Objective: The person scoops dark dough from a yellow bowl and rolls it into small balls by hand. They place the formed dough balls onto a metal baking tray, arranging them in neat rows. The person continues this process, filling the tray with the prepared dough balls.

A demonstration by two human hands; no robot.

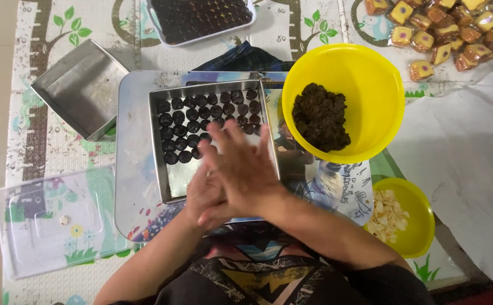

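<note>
My right hand [241, 164] lies flat on top of my left hand [201, 195], palms pressed together over the near part of a square steel tray [157, 152]. Whatever is between the palms is hidden. The tray holds several rows of small dark brown balls [201, 113] in its far half. To the right stands a large yellow bowl [371, 85] with a lump of dark brown mixture [320, 116]. A smaller yellow bowl [421, 226] with pale sliced nuts [386, 212] sits at the near right.
An empty steel tray [80, 87] lies at the far left and a clear plastic lid [54, 220] at the near left. Another tray of dark sweets [198, 17] is at the far edge. Wrapped sweets [444, 34] pile at the far right, beside white cloth [461, 152].
</note>
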